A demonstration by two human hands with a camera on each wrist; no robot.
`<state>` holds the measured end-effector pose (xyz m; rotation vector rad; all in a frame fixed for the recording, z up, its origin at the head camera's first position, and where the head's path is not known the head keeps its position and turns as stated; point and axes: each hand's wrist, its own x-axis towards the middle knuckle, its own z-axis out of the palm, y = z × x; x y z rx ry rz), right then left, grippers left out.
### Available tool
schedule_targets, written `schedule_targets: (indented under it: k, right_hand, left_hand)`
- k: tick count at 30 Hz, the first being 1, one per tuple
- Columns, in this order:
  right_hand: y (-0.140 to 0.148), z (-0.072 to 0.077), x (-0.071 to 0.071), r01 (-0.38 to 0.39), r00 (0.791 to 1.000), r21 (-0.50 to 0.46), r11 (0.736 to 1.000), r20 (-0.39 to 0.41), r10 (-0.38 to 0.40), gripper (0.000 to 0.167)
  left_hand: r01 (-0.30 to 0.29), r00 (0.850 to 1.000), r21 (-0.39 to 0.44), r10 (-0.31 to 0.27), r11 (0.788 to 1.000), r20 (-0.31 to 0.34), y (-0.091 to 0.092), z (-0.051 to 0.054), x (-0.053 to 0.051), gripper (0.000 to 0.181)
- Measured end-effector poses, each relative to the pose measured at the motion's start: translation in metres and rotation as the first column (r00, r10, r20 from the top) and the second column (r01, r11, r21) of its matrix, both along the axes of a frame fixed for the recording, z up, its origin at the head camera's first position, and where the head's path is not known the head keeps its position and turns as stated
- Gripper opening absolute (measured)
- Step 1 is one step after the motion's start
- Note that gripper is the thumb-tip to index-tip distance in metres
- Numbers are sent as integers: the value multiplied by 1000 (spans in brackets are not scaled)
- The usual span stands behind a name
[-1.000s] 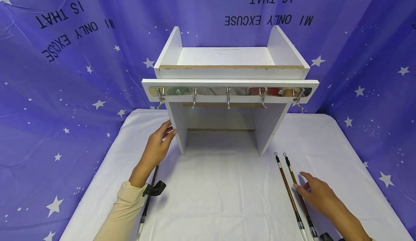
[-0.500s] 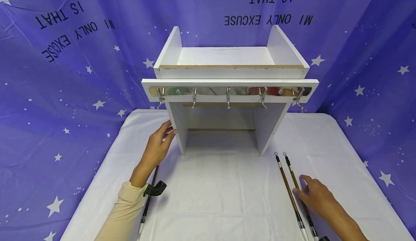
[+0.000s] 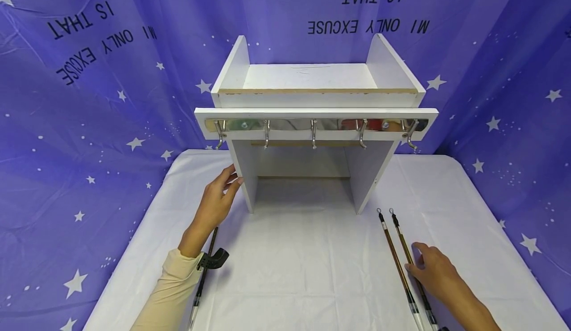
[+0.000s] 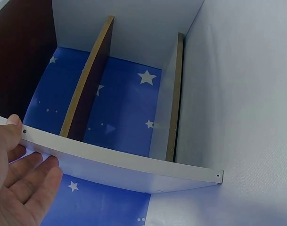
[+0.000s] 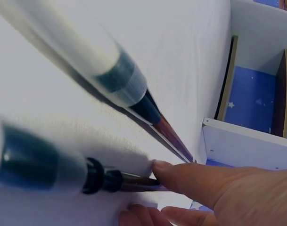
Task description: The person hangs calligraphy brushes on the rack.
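A white shelf unit (image 3: 312,100) with a hook rail (image 3: 314,125) across its front stands at the back of the table. My left hand (image 3: 213,202) holds its left side panel (image 4: 129,162), thumb on the front edge and fingers against the outer face. My right hand (image 3: 439,271) is over the outer of two calligraphy brushes lying side by side. Its thumb lies across that brush (image 3: 403,239), while the other fingers stay to the right. The inner brush (image 3: 392,251) lies just left of it, untouched. Both have hanging loops at the far ends and pale heads towards me.
Another brush (image 3: 199,291) lies on the left, partly under my left forearm. White cloth covers the table (image 3: 290,271). A purple curtain (image 3: 89,172) with stars and lettering encloses the back and sides. Metal hooks (image 3: 314,135) stick out from the rail.
My right hand has shifted slightly towards me and its fingers have drawn in a little beside the outer brush. My left hand and the shelf unit have stayed in place.
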<state>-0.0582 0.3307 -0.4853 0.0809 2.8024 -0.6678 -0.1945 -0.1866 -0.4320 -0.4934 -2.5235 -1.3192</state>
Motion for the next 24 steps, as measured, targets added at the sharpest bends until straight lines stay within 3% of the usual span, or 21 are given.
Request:
schedule_targets:
  k: [8,24]
  right_hand:
    - [-2,-1,2,-12,996,1,1000,-83,12,51]
    - [-3,-4,1,-15,997,-7,1000,-74,15,49]
  left_hand:
    - [6,1000,7,-6,1000,1,1,0,-1,46]
    - [3,1000,-8,-3,1000,-7,0,0,0,47]
